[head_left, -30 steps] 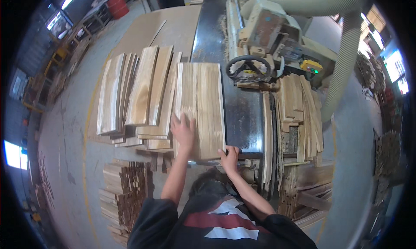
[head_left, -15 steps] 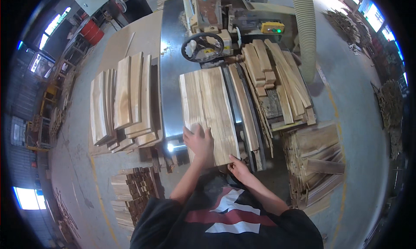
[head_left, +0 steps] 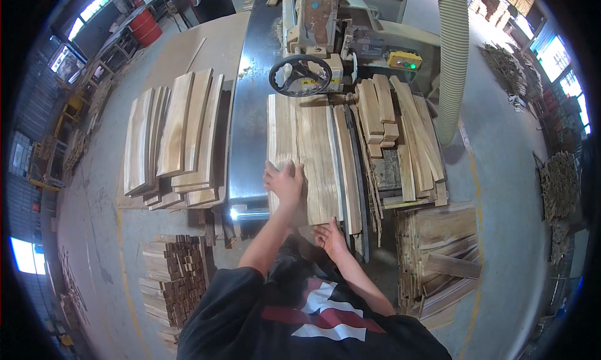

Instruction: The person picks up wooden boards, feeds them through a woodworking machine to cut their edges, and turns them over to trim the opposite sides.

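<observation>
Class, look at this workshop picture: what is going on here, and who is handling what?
A person stands at a woodworking machine, both hands on a wide wooden board lying on its dark metal table. The left hand lies flat on the board's top; the right hand is at its near end. A black handwheel sits past the board's far end. Stacked planks lie to the left, more offcuts to the right.

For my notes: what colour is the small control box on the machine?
Yellow control box, with green buttons; head view.
</observation>
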The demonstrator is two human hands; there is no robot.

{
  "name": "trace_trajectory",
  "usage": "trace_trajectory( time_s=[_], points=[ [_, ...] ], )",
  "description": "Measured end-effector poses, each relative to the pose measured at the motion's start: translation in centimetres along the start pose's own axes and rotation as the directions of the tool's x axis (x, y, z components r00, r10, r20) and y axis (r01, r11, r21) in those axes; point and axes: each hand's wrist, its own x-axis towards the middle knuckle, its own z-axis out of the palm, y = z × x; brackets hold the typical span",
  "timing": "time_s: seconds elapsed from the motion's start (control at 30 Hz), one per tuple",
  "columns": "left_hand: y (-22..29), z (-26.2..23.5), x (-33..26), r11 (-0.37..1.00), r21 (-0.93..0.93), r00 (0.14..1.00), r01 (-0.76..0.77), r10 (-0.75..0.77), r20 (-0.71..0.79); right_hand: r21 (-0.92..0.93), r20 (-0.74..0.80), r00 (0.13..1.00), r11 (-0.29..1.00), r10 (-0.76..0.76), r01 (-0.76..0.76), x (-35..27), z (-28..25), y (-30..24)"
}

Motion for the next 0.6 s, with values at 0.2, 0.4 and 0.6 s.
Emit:
trace_trajectory(
  time_s=[0.2, 0.4, 0.6],
  points=[
    [1.7, 2.6, 4.7, 1.0, 0.007, 1.0, -0.001, 0.001, -0.024, -0.257, -0.179, 0.982, 0.966, -0.066, 0.019, 3.2, 4.2, -4.0],
    [3.1, 3.7, 9.4, 1.0, 0.0, 1.0, 0.029, -0.029, 0.003, -0.092, -0.225, 0.971, 0.994, -0.076, 0.056, 6.8, 7.4, -6.4],
    [4.0, 4.8, 13.7, 0.988, -0.129, 0.996, 0.089, -0.089, 0.006, 0.081, -0.152, 0.988, 0.997, 0.018, -0.006, 10.0, 8.2, -9.2]
  ],
)
